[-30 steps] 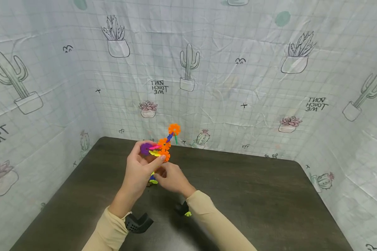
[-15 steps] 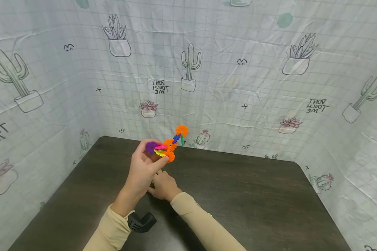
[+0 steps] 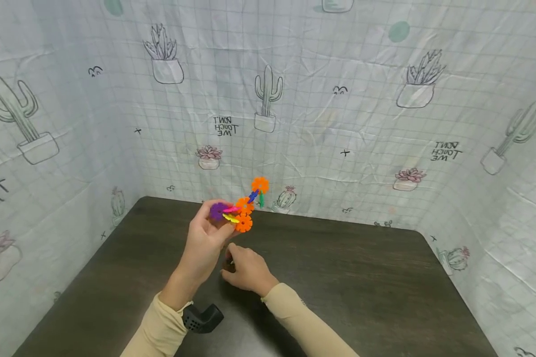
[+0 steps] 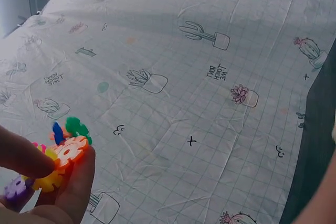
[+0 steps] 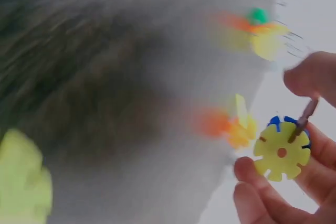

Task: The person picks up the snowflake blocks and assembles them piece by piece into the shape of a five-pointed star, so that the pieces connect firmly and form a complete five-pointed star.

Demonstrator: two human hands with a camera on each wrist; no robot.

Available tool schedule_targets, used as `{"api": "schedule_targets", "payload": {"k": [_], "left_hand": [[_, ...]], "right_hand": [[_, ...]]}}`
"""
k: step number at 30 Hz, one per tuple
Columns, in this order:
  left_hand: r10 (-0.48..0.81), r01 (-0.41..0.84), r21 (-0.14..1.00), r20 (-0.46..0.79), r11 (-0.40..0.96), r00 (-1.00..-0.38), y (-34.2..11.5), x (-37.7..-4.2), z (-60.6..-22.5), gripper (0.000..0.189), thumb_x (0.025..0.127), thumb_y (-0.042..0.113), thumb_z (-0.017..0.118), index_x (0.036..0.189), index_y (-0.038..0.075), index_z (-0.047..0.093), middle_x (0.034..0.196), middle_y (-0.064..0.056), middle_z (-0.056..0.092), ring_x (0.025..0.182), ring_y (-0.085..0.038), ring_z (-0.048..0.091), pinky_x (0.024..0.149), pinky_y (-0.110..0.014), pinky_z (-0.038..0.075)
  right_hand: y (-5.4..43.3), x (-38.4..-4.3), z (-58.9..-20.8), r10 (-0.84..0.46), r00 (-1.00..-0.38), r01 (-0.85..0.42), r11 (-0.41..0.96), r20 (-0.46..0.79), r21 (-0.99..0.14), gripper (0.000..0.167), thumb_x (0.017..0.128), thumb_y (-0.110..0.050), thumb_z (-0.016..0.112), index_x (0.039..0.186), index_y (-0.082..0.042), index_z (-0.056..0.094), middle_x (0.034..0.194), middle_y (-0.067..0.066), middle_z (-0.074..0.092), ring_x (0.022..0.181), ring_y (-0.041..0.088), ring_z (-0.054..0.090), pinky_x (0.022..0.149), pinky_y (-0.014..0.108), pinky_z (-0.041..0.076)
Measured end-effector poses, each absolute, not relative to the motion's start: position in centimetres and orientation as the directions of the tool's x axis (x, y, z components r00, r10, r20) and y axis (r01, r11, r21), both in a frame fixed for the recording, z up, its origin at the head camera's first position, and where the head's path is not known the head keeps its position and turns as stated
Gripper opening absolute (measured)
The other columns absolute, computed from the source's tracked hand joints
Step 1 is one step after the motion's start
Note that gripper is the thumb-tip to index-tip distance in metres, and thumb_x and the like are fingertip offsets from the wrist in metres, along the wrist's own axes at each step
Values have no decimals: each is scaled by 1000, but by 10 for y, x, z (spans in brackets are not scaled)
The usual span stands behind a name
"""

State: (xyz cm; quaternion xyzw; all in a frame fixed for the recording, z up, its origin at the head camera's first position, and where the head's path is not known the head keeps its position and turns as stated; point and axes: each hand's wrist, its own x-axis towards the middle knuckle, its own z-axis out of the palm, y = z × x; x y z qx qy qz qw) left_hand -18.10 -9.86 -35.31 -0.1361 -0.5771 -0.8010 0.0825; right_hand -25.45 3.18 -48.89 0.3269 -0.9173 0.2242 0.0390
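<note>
My left hand (image 3: pixel 205 243) holds up a joined chain of notched, flower-shaped interlocking discs, pinched between thumb and fingers. Its discs include purple (image 3: pixel 219 211), pink (image 3: pixel 232 209), yellow (image 3: pixel 231 218), orange (image 3: pixel 243 222), blue (image 3: pixel 253 196) and green (image 3: pixel 261 200). Just below and to the right, my right hand (image 3: pixel 247 270) grips a smaller cluster, mostly hidden by the hand in the head view. The right wrist view shows that cluster as a yellow-green disc (image 5: pixel 282 156) with a blue disc (image 5: pixel 275 121) behind it and a thin brown disc (image 5: pixel 303 120) seen edge-on.
A blurred yellow-green disc (image 5: pixel 23 177) shows at the left of the right wrist view. The dark wood table (image 3: pixel 362 277) is bordered by a cactus-print cloth (image 3: pixel 321 124) at the back and sides. A black wrist device (image 3: pixel 202 319) sits on my left wrist.
My left hand and its chain have shifted slightly right. My right hand drew down away from the chain, then moved a little right, its cluster now mostly hidden by the hand.
</note>
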Motion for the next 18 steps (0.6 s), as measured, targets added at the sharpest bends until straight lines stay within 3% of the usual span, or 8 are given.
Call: {"api": "schedule_targets", "payload": {"k": [6,11,14,18], "left_hand": [[17,287,889,314,-357,-949,-96,-183,-354,34,96,-15,54,125,-1,45,117,-5,58,109,-18,65,91,-32,60],[40,262,870,305,-418,-951,-93,-183,-354,32,96,-15,54,118,7,48,114,-5,59,106,-17,66,91,-31,60],[44,255,861,305,-439,-951,-90,-184,-353,34,95,-16,54,116,10,48,112,-4,59,104,-15,66,90,-30,60],[41,248,855,298,-455,-954,-85,-184,-352,37,92,-18,54,113,12,46,106,-1,60,98,-12,65,87,-25,59]], "right_hand": [[67,-239,-451,-436,-745,-658,602,505,-451,23,86,-13,74,103,-15,59,85,-7,63,76,12,55,71,27,48],[91,-219,-418,-224,-658,-714,488,719,-502,38,85,1,71,119,-5,56,95,4,67,82,15,62,78,36,57],[101,-207,-404,-141,-605,-749,435,783,-500,49,85,6,70,130,1,50,103,12,70,85,19,68,75,29,58],[109,-195,-396,-129,-551,-791,394,824,-468,54,86,12,67,135,3,46,121,16,70,96,23,69,71,16,52]]}}
